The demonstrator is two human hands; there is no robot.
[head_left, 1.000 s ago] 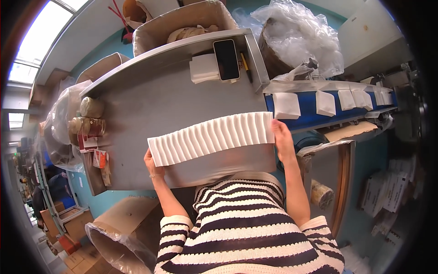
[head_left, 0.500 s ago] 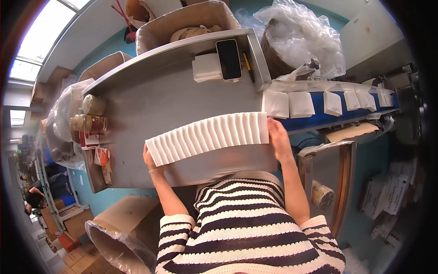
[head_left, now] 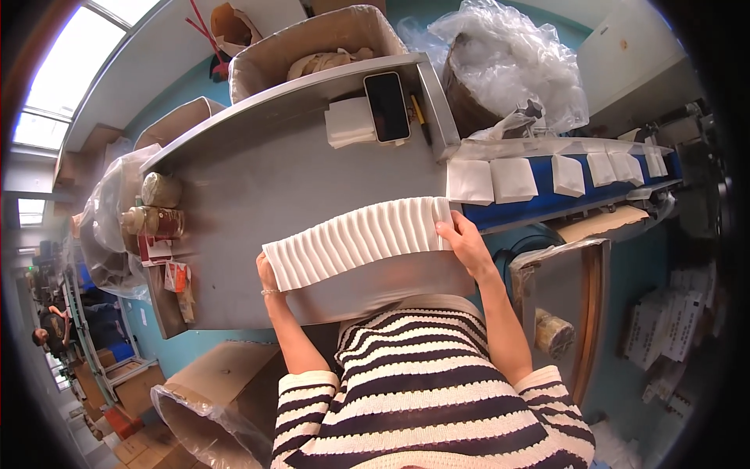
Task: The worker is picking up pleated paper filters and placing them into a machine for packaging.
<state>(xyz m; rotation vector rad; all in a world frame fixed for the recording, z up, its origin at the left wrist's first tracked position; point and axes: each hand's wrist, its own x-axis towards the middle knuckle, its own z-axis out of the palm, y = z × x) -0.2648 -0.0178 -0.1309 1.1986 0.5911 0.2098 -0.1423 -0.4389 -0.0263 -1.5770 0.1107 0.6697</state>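
Between my two hands stretches a long row of white folded napkins (head_left: 355, 241), standing on edge in wavy groups and bowed slightly upward in the middle. My left hand (head_left: 267, 273) is closed on its left end, the fingers partly hidden behind it. At the other end my right hand (head_left: 466, 244) grips the last napkins, thumb on the near face and fingers behind. The row is over the front part of the grey metal table (head_left: 234, 227). Just beyond my right hand, white napkin stacks (head_left: 514, 180) stand along a blue conveyor belt (head_left: 535, 201).
A phone (head_left: 387, 107) lies partly on white napkins (head_left: 349, 123) at the back, beside a yellow pen (head_left: 418, 109). Tape rolls (head_left: 161, 190) and a jar (head_left: 154, 222) line the left edge. Cardboard boxes (head_left: 320, 39) and a plastic-lined bin (head_left: 512, 62) stand around the table.
The row's left end has moved slightly right and its right end slightly left, lowering a little. My right hand has shifted from the end face to a thumb-over grip.
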